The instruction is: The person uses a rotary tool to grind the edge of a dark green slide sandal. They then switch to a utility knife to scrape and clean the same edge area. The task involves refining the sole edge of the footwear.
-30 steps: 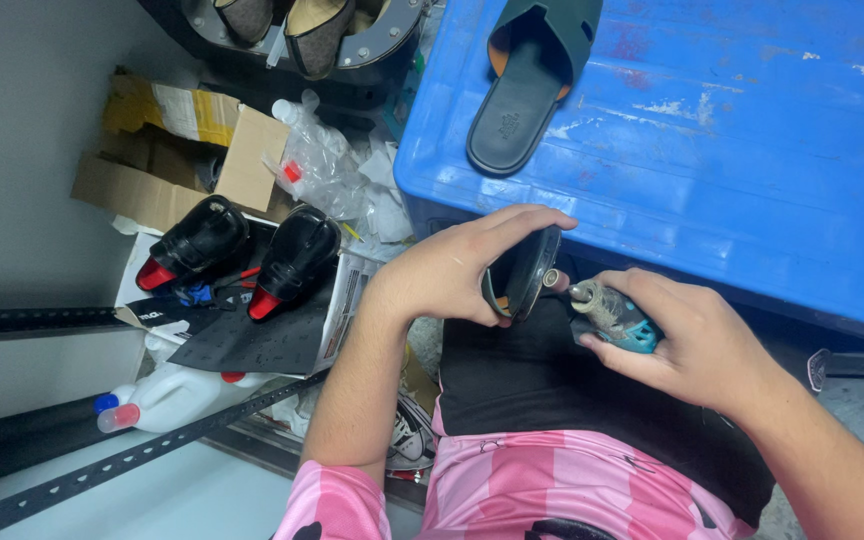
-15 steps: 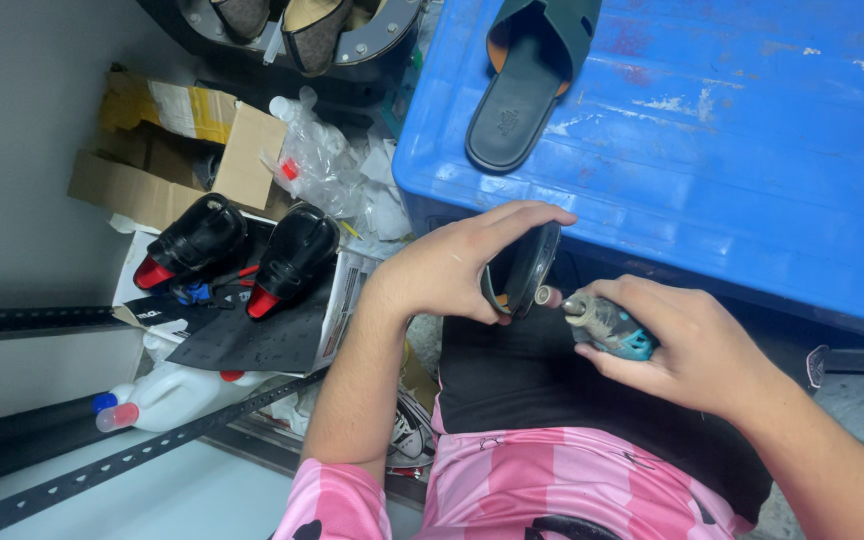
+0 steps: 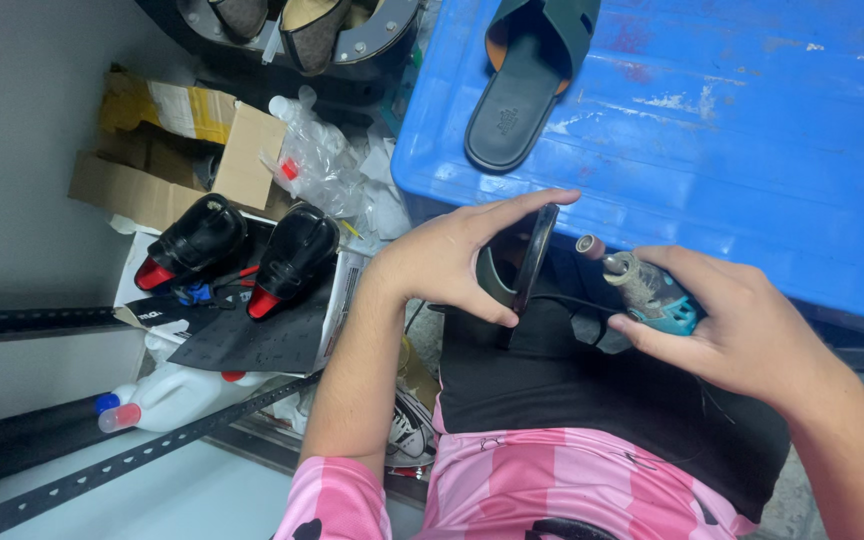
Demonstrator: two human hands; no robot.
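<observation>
My left hand (image 3: 447,255) grips a dark slipper sole (image 3: 522,262) held on edge above my lap. My right hand (image 3: 727,325) holds a small teal rotary tool (image 3: 647,288); its round sanding tip points left and sits a short gap from the sole's edge, not touching. A black cloth (image 3: 572,390) covers my lap under both hands. A second dark green slipper (image 3: 527,75) lies sole-up on the blue plastic lid (image 3: 752,150) in front of me.
On the floor to the left are two black shoes with red soles (image 3: 242,250) on a dark sheet, an open cardboard box (image 3: 177,145), crumpled plastic bags (image 3: 327,165) and a white jug (image 3: 172,395). A slotted metal rail (image 3: 122,465) runs along the lower left. More shoes sit at the top.
The rotary tool has drawn back to the right, away from the sole's edge it was touching a second ago. My left hand keeps the sole nearly still.
</observation>
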